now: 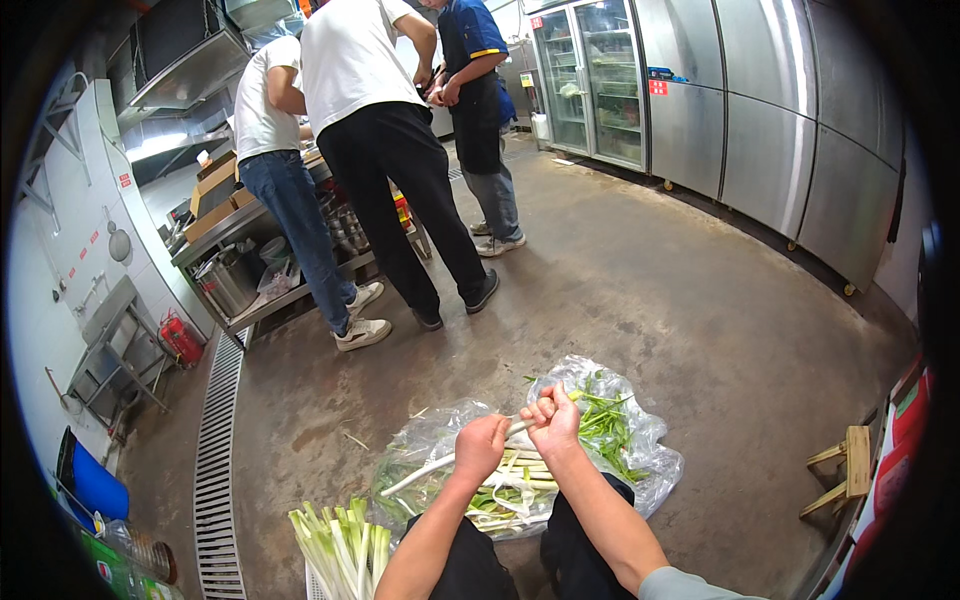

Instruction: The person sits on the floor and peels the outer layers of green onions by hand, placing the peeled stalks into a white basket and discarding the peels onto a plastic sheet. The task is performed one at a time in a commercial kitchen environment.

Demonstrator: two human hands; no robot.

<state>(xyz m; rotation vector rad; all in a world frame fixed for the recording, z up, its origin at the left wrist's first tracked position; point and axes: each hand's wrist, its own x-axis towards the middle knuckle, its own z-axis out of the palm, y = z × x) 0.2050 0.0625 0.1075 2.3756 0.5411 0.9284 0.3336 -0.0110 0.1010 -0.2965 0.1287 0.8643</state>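
Note:
A long white scallion stalk point(420, 477) is gripped between my two hands over a clear plastic bag. My left hand point(481, 445) closes around its middle. Toward the green end, my right hand point(553, 421) has its fingers wrapped around the same stalk. Below them, more scallions point(517, 480) and pale peeled strips lie on the clear plastic bag point(427, 427). Green leaf trimmings point(607, 424) lie on the plastic at the right. A bundle of trimmed scallions point(341, 544) stands in a white basket point(315, 583) left of my knees.
Three people point(375, 150) stand ahead by a steel work table point(270, 300). A slotted floor drain point(217, 465) runs along the left. Steel refrigerators point(765, 135) line the right wall. A small wooden stool point(855, 461) is at the right, and a blue bin point(97, 472) at the left.

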